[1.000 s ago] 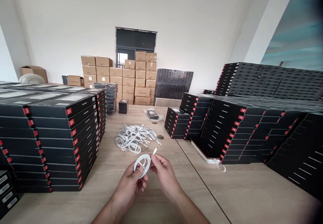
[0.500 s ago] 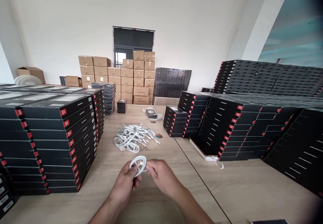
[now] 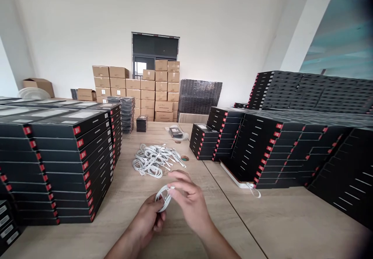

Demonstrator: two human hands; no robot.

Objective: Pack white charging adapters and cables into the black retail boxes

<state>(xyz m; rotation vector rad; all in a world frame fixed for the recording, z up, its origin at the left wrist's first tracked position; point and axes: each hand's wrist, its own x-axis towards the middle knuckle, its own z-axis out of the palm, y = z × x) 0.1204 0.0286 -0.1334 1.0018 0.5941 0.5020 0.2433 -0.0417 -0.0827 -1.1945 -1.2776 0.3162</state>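
Note:
A coiled white cable (image 3: 163, 199) is held over the table between my hands. My left hand (image 3: 150, 216) grips the lower left side of the coil, its fingers closed round it. At the coil's upper right, my right hand (image 3: 190, 198) pinches the cable between thumb and forefinger, with the other fingers raised. A small light tip shows at this pinch; whether it is a plug I cannot make out. Just beyond my hands lies a loose pile of white cables (image 3: 155, 158).
Tall stacks of black boxes (image 3: 64, 165) with red labels stand on the left, and more black boxes (image 3: 262, 146) on the right. A white tray (image 3: 234, 177) juts out beneath the right stacks. Cartons (image 3: 148, 95) are piled behind the wooden table (image 3: 230, 228).
The coil has turned more edge-on and shifted slightly right and down. My right hand has moved up over its upper edge, its fingers now more stretched. The view has shifted slightly.

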